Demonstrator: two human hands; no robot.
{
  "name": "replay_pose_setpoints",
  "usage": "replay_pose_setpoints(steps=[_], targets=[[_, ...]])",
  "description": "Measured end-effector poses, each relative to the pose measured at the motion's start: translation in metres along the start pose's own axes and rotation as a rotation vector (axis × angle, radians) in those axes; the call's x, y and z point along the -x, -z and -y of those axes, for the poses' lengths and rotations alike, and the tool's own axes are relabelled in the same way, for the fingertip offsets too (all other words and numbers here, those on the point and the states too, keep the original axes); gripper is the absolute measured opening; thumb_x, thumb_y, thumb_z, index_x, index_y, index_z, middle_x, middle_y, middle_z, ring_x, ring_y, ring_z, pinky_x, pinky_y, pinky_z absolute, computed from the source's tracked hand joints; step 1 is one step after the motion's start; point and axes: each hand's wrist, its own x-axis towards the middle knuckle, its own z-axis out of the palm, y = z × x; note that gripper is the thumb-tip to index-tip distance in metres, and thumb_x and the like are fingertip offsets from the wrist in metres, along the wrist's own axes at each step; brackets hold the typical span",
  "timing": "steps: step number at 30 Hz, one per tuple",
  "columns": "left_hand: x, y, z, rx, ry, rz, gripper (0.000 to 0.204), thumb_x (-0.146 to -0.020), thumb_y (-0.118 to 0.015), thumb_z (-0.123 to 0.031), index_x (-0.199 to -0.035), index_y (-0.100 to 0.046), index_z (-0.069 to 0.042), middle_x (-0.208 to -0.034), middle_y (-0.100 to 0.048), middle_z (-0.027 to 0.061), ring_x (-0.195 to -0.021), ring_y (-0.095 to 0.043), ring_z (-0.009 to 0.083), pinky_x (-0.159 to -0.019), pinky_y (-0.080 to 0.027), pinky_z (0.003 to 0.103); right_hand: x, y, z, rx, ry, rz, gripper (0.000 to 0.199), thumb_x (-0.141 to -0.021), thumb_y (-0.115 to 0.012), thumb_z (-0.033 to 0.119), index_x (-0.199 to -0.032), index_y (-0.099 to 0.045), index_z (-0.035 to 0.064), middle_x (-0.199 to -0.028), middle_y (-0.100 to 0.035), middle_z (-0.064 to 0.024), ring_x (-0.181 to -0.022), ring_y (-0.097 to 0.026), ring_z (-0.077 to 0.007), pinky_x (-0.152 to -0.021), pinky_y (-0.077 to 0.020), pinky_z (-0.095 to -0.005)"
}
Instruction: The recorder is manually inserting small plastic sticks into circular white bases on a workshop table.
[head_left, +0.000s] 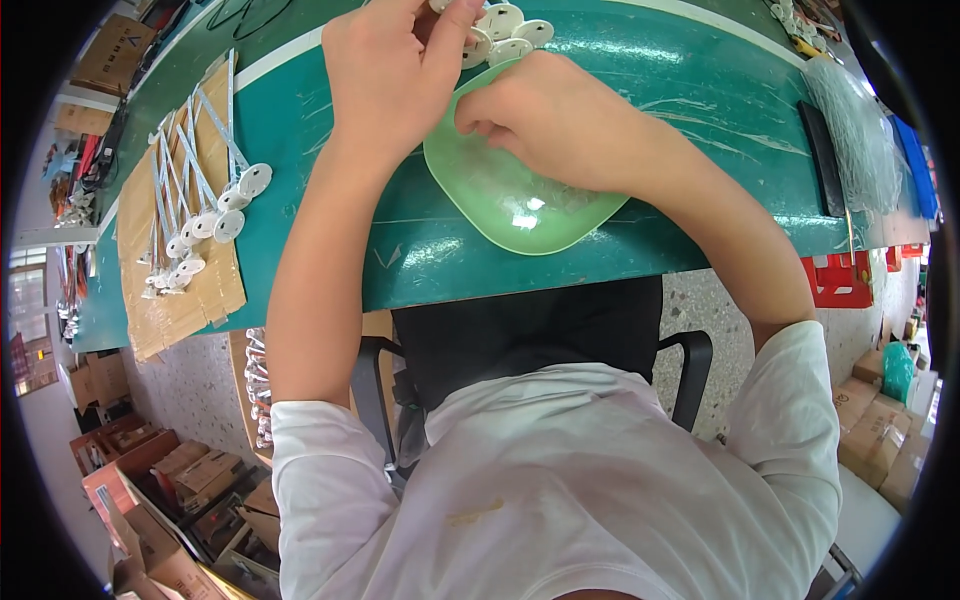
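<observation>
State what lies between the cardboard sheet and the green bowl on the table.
In the head view, the person's left forearm crosses between the cardboard sheet and the green bowl, above green tabletop.

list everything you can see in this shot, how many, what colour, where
green bowl: one, light green, front of table
loose discs: several, white, beyond the bowl
disc-ended rods: about ten, silver and white, on cardboard
cardboard sheet: one, brown, table's left
tabletop: one, green, under the bowl
black bar: one, black, table's right
plastic bundle: one, clear, beside the bar
red crate: at least one, red, beyond table's right edge
armrests: two, black, either side of the lap
boxes: many, brown, both sides
shirt: one, white, on the person
left hand: one, bare, at the discs
right hand: one, bare, over the bowl
</observation>
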Motion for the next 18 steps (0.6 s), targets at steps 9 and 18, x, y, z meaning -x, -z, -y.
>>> replay_pose_setpoints(steps=[9,18], targets=[[0.002,-0.003,-0.011,-0.006,0.063,0.030,0.033,-0.094,-0.070,-0.003,-0.126,-0.067,0.002,-0.089,-0.075,0.0122,-0.073,-0.071,0.0110,-0.065,-0.056,0.025,-0.002,0.001,-0.001,0.022,-0.003,0.142,0.011,-0.082,-0.065,0.001,-0.092,-0.071,0.0001,-0.081,-0.069,-0.0184,-0.081,-0.070,-0.0364,-0.075,-0.0545,-0.0424],[-0.001,-0.014,-0.003,0.354,-0.009,-0.050,0.039,-0.100,-0.062,-0.004,-0.138,-0.059,0.003,-0.099,-0.076,0.0113,-0.080,-0.072,0.0140,-0.071,-0.057,0.026,0.013,0.034,-0.001,-0.374,0.023,-0.604,0.016,-0.088,-0.074,-0.004,-0.104,-0.074,-0.0018,-0.098,-0.076,-0.0082,-0.085,-0.071,-0.0114,-0.073,-0.0585,-0.0260]])
